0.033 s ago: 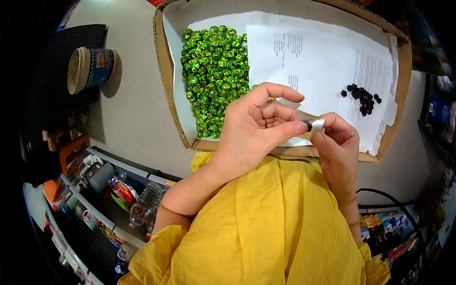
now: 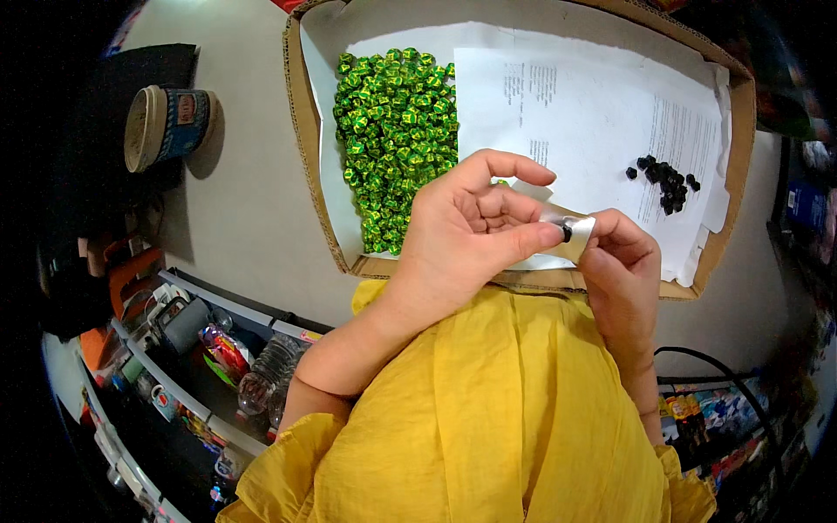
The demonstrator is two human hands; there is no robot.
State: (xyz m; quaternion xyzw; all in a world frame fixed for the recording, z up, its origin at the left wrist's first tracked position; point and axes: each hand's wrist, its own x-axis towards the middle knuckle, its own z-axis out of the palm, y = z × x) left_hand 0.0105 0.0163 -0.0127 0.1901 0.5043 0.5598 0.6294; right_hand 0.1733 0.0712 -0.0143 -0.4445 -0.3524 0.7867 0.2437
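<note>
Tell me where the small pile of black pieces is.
In the head view, the small pile of black pieces lies toward the right side of the white paper inside the cardboard tray, beyond the right hand.

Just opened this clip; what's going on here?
A person's two bare hands hold a small, shiny silver piece of foil between them. The left hand has its thumb tip at a small black lump against the foil, while the right hand pinches the other end. Beyond them, a paper-lined brown cardboard tray holds a pile of shiny green-and-yellow pieces at left and loose black lumps on a printed white sheet at right.
</note>
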